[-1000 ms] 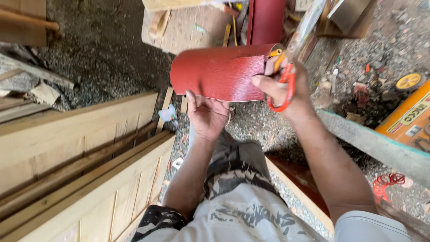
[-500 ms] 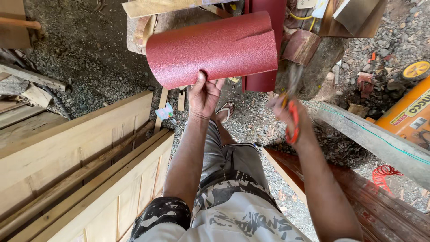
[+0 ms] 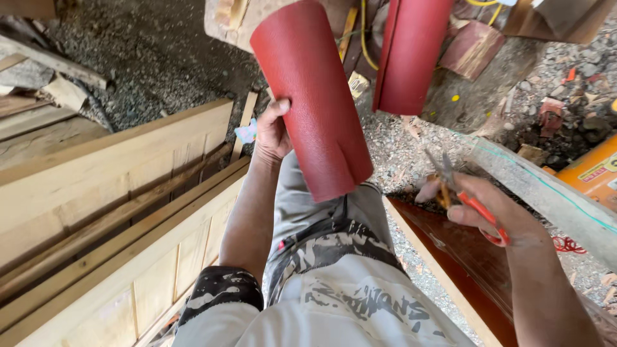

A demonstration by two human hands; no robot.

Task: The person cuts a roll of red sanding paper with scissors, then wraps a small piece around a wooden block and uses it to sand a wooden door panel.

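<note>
My left hand (image 3: 272, 132) grips a curled sheet of red sandpaper (image 3: 315, 96) by its left edge and holds it up on end, tilted a little, above my lap. The sheet's lower edge has a short slit. My right hand (image 3: 482, 209) is lower and to the right, closed on orange-handled scissors (image 3: 466, 196) whose blades point up and left, apart from the sheet. A second red roll of sandpaper (image 3: 411, 54) stands further off, at the top centre.
Pale wooden panelled frames (image 3: 116, 212) lean along my left. A dark red-brown board (image 3: 450, 257) lies by my right leg, a grey plank (image 3: 546, 193) beyond it. Gravel ground, wood scraps and an orange box (image 3: 594, 173) lie around. A wooden bench (image 3: 238, 19) stands ahead.
My left hand has turned the red sheet from lying crosswise to standing on end. My right hand with the scissors has dropped away from it, down and to the right.
</note>
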